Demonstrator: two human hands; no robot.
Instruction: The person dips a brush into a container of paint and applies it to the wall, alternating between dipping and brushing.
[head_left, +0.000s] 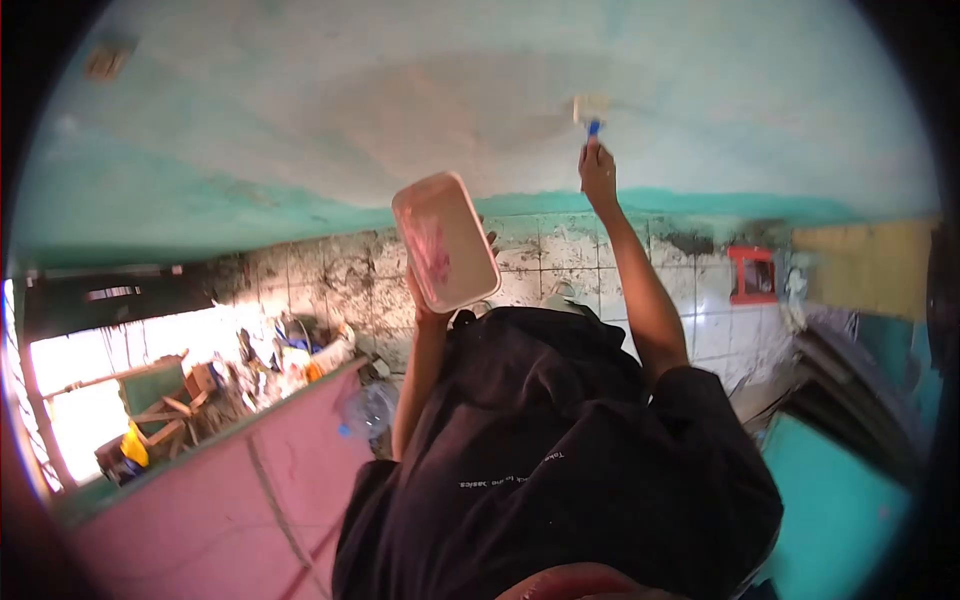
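Head view: paintbrush (pixel 591 118) in right hand (pixel 598 172), bristles above it

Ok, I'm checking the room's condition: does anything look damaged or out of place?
Yes. The white wall tiles are streaked with black grime below the teal band, and a heap of clutter lies beside the pink wall.

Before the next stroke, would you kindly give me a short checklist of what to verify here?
1. Grip of the right hand on the brush: ok, closed around its blue handle.
2. Brush head against the pale surface: ok, touching.
3. Grip of the left hand on the tray: ok, held from beneath.
4. Paint left in the tray: cannot tell, only pink smears show.
5. Tray held level: not ok, it tilts, inside facing the camera.
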